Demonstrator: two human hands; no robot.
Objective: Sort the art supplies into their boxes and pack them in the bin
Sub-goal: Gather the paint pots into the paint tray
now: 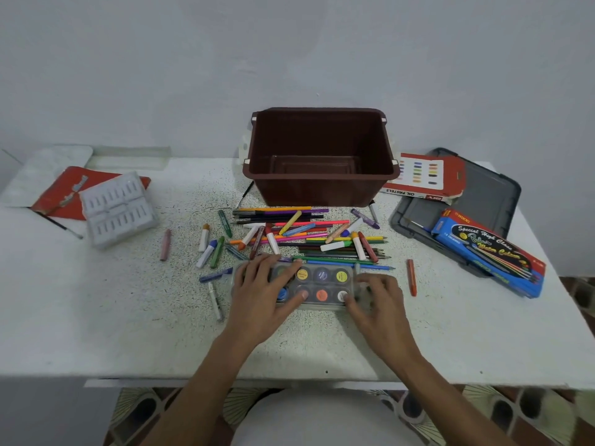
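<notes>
Risk noted: if the paint case [322,286] were pushed forward, the pencils [309,239] lying just behind it could be scattered; one green pencil was seen against its far edge. An orange crayon [411,278] near its right end could be knocked by the right hand [376,300]. If what looked like a clear lid were pressed on one side only, it could be left half closed and the pots spilled later in the bin [322,191].

The case was seen at lower centre of the frame, flat on the table [96,317]. It was made of clear plastic and held two rows of round pots; yellow, purple, orange and blue were made out.

The left hand [260,291] was laid over its left half, fingers fairly straight, thumb on top, nothing clenched. The right hand was at the case's right end and blurred; grip or mere touch could not be told.

The bin was seen empty at upper centre, behind the pile.
</notes>
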